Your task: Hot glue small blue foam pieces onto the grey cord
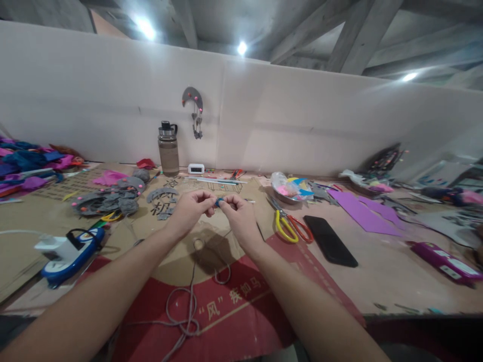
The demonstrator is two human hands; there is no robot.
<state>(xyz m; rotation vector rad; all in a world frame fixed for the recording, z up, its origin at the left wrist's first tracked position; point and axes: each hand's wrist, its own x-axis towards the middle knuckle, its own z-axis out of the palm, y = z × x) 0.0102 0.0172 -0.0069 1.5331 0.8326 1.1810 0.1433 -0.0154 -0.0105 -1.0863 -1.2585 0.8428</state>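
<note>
Both hands meet over the cardboard sheet (181, 269) in the middle of the table, fingers pinched. Between the fingertips shows a small dark blue piece (219, 202), too small to name. My left hand (194, 208) is closed at its left side, and my right hand (237, 211) pinches it from the right. A grey cord (190, 301) lies in loose loops on the red printed cardboard below; whether it joins the blue piece I cannot tell. Scissors (289, 226) with one yellow and one red handle lie right of my right hand.
Right of the scissors lie a black phone (330, 240), purple sheets (362, 213) and a magenta device (447, 261). A bowl (289, 196) of scraps stands behind. At left are a blue power strip (75, 261) and grey felt pieces (109, 198). A bottle (168, 151) stands by the wall.
</note>
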